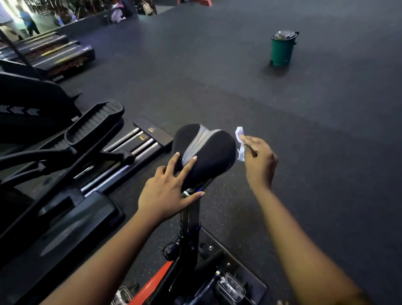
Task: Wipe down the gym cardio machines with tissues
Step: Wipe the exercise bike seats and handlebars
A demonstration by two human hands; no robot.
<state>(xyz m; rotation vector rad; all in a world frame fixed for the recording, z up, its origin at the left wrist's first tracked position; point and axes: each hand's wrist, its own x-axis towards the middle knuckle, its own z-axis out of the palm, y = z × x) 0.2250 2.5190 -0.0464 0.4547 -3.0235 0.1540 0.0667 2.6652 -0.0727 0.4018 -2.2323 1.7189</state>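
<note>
Here the left hand [168, 190], fingers spread, steadies the saddle [206, 151] while the right hand [257, 156] pinches a tissue [240, 144] at its edge; next, probably a sweep across the top.

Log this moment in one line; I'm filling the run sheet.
left hand: flat on black padded bike saddle | right hand: pinching crumpled white tissue beside saddle edge

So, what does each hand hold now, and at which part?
The right hand pinches a crumpled tissue by its edge, beside the bike saddle. The left hand lies open on the saddle's narrow end, gripping nothing.
</note>
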